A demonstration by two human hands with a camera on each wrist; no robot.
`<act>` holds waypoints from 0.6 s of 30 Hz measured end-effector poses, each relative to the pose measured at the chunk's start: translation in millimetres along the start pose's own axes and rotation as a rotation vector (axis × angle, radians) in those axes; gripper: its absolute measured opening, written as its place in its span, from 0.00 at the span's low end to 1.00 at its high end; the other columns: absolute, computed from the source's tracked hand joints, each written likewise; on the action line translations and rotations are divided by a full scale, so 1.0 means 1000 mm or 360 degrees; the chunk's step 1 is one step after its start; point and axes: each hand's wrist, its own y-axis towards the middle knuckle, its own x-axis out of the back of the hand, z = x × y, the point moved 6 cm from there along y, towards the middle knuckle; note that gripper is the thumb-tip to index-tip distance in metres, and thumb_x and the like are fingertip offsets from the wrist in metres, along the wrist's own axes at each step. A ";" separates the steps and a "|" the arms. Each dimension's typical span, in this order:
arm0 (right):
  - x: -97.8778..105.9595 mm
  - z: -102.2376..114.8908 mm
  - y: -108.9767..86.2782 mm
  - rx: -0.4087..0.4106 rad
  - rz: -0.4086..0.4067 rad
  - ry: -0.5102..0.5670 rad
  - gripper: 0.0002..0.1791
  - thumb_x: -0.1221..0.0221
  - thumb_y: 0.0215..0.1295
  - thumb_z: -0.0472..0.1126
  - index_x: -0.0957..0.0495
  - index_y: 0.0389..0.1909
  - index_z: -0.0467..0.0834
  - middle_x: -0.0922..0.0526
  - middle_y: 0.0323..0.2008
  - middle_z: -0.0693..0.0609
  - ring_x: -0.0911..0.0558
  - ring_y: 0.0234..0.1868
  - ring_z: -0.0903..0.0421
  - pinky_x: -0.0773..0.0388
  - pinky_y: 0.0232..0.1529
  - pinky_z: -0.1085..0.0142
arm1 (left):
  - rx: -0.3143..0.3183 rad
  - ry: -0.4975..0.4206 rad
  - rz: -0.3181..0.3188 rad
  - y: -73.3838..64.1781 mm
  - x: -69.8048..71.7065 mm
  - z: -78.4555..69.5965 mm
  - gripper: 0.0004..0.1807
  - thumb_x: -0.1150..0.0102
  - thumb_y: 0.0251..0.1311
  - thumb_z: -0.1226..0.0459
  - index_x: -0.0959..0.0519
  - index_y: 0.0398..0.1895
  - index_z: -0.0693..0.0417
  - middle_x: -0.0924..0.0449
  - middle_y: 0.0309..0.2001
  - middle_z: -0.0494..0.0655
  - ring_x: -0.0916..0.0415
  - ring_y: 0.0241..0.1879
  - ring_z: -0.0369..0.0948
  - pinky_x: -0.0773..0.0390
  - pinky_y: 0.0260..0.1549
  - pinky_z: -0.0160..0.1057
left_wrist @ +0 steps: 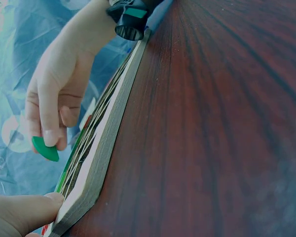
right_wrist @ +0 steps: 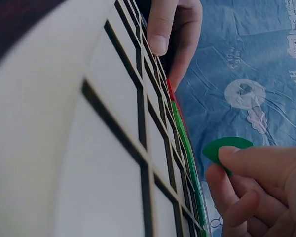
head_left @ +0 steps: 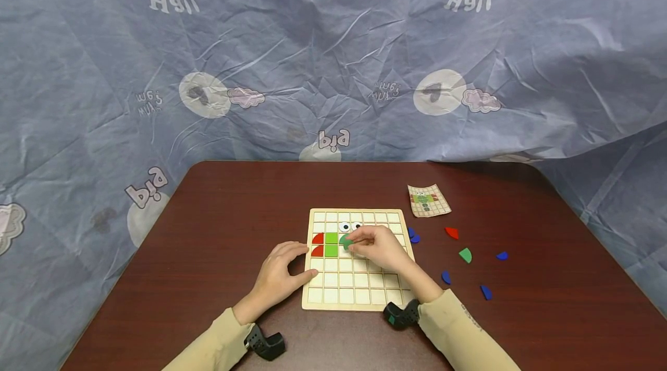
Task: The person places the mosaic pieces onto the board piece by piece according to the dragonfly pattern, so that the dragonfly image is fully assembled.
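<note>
A square wooden grid board (head_left: 339, 300) lies on the table. My right hand (head_left: 383, 248) pinches a green quarter-circle piece (right_wrist: 213, 149) between thumb and fingertips, over the board's middle just below the eye pieces. The left hand (head_left: 278, 274) rests at the board's left edge, thumb on the rim and fingers extended along the side. Beside it, two red quarter-circle pieces (head_left: 318, 238) and two light green squares (head_left: 331, 250) sit in grid cells. Two round eye pieces (head_left: 344, 227) lie in an upper row, the right one partly covered by my right hand.
A pattern card (head_left: 429, 201) lies beyond the board's upper right corner. Right of the board are scattered a red piece (head_left: 452, 233), a green quarter-circle (head_left: 466, 255) and several blue pieces (head_left: 486, 292). A patterned cloth (head_left: 312, 70) hangs behind the table (head_left: 250, 186).
</note>
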 end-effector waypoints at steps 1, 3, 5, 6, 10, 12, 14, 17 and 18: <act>-0.001 0.000 0.000 0.0014 -0.0006 -0.0023 0.07 0.34 0.56 0.36 0.16 0.36 0.43 0.16 0.33 0.53 0.18 0.33 0.58 0.21 0.32 0.68 | 0.0000 0.0000 0.0000 0.000 0.000 0.000 0.26 0.30 0.46 0.53 0.19 0.48 0.58 0.21 0.49 0.48 0.29 0.55 0.47 0.30 0.54 0.49; -0.002 0.001 0.000 0.0049 -0.0015 -0.0061 0.05 0.34 0.55 0.35 0.15 0.34 0.45 0.15 0.33 0.53 0.19 0.33 0.58 0.21 0.32 0.68 | -0.0002 0.0000 0.0001 0.000 0.000 0.000 0.26 0.30 0.47 0.53 0.19 0.48 0.58 0.21 0.50 0.48 0.29 0.55 0.47 0.29 0.54 0.49; -0.003 0.001 -0.001 0.0082 -0.0019 -0.0091 0.05 0.34 0.55 0.35 0.14 0.33 0.46 0.16 0.36 0.54 0.19 0.36 0.58 0.22 0.34 0.69 | -0.0004 0.0000 0.0002 0.000 0.000 0.000 0.26 0.30 0.47 0.53 0.19 0.48 0.58 0.21 0.50 0.48 0.29 0.55 0.47 0.29 0.54 0.49; -0.004 0.001 -0.001 0.0093 -0.0020 -0.0099 0.06 0.34 0.55 0.34 0.14 0.33 0.47 0.16 0.37 0.54 0.19 0.37 0.58 0.22 0.35 0.68 | -0.0006 0.0002 0.0002 0.000 0.000 0.000 0.26 0.30 0.47 0.53 0.19 0.48 0.57 0.21 0.50 0.48 0.29 0.55 0.47 0.29 0.54 0.49; -0.006 0.001 -0.003 0.0146 -0.0017 -0.0146 0.07 0.35 0.55 0.33 0.13 0.32 0.48 0.16 0.37 0.56 0.19 0.37 0.59 0.22 0.34 0.69 | -0.0009 0.0005 0.0001 0.000 0.000 0.000 0.26 0.30 0.47 0.53 0.19 0.48 0.57 0.21 0.50 0.47 0.29 0.55 0.46 0.29 0.54 0.48; -0.007 0.002 -0.003 0.0179 -0.0022 -0.0187 0.07 0.34 0.54 0.33 0.13 0.32 0.48 0.16 0.35 0.56 0.19 0.35 0.60 0.22 0.33 0.70 | -0.0007 0.0006 0.0001 0.000 0.000 0.000 0.26 0.30 0.47 0.53 0.19 0.48 0.57 0.21 0.50 0.47 0.29 0.55 0.46 0.29 0.54 0.48; -0.007 0.003 -0.003 0.0214 -0.0035 -0.0236 0.07 0.35 0.54 0.32 0.13 0.31 0.48 0.16 0.35 0.57 0.20 0.34 0.60 0.22 0.32 0.70 | -0.0003 0.0007 0.0003 0.000 0.000 0.000 0.25 0.30 0.47 0.53 0.19 0.48 0.56 0.21 0.50 0.47 0.30 0.55 0.46 0.29 0.54 0.48; -0.007 0.003 -0.003 0.0229 -0.0032 -0.0278 0.08 0.35 0.55 0.32 0.13 0.32 0.48 0.17 0.35 0.57 0.20 0.34 0.60 0.23 0.32 0.70 | 0.0005 0.0012 0.0010 0.000 0.000 0.000 0.25 0.30 0.47 0.53 0.19 0.48 0.56 0.21 0.50 0.46 0.30 0.55 0.45 0.29 0.54 0.48; -0.008 0.003 -0.003 0.0230 -0.0023 -0.0291 0.08 0.36 0.55 0.32 0.13 0.32 0.48 0.17 0.35 0.57 0.20 0.35 0.59 0.23 0.32 0.70 | 0.0006 0.0014 0.0011 0.000 0.000 0.000 0.25 0.30 0.47 0.53 0.19 0.48 0.56 0.21 0.50 0.46 0.30 0.56 0.45 0.29 0.54 0.48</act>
